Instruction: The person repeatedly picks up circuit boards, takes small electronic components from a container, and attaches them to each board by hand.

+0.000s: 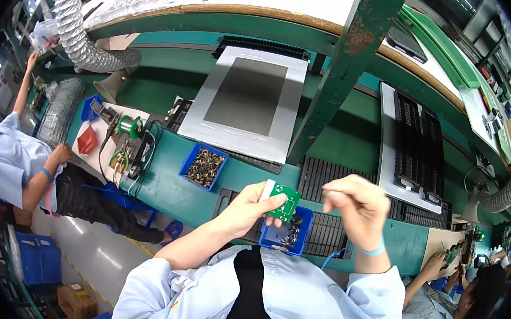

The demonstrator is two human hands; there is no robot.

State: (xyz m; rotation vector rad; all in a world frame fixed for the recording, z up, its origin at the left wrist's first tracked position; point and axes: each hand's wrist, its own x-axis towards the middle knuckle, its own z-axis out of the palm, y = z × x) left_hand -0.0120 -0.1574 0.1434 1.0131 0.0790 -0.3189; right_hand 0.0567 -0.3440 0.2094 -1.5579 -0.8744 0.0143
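Left hand point(245, 212): clamped on flat green circuit board point(290, 202), white strip point(267, 190) one side, above smooth blue bin point(307, 223), tabletop's point(160, 166) near edge. Right hand point(358, 210): curled, blurred; can't tell whether gripping. Left along tabletop: blue tray point(195, 183), loose slender parts point(205, 166). Beyond: rust-chipped green post point(350, 64), standing between pale flat panel point(213, 83) and black ribbed racks point(413, 146).

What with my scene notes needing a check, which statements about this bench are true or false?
1. The left hand holds a green circuit board. True.
2. The right hand grips that board too. False: it is apart from it.
3. The bin heaped with small brown parts is red. False: it is blue.
4. A blue wristband shows just below the right hand. True.
5. The green spool is right of the board. False: it is left.
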